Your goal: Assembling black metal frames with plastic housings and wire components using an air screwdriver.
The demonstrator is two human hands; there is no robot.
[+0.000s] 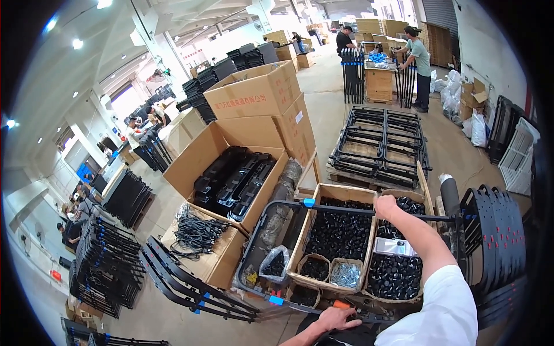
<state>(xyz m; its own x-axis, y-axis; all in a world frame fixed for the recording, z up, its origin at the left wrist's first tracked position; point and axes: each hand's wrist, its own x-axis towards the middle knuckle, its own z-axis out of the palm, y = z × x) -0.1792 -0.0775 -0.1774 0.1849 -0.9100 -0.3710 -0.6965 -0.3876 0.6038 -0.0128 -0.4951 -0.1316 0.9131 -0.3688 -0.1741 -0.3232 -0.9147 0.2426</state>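
"Starting with the right hand [385, 206], what is it doing?"

"It sits at the upper bar of a black tubular frame [343, 206], fingers curled in. I cannot tell whether they grip the bar or something small."

"And the left hand [337, 319]?"

"Near the frame's lower edge, just beside an orange-handled tool [341, 304]. Its fingers look partly bent; I cannot tell if they grip anything."

"Where does the frame lie?"

"In front of the person. Its upper bar crosses over the middle carton [300, 237], which is heaped with black plastic caps [341, 236]. Blue tape [309, 202] wraps the frame in two places."

"What else is close by?"

"At the middle carton's near end, silver screws [345, 275] fill a small compartment. To the right, a second carton [388, 300] holds round black caps [395, 277], with a silvery flat case [395, 247] lying there too. A clear plastic bag [283, 252] of black parts sits to the left."

"And farther out?"

"Leftward, a large open carton [245, 131] holds black molded panels [234, 180], and a bundle of black cables [198, 230] lies near it. Ahead, stacked frames [378, 147] rest on a pallet; beyond, two co-workers [416, 63] stand by a desk [380, 89]."
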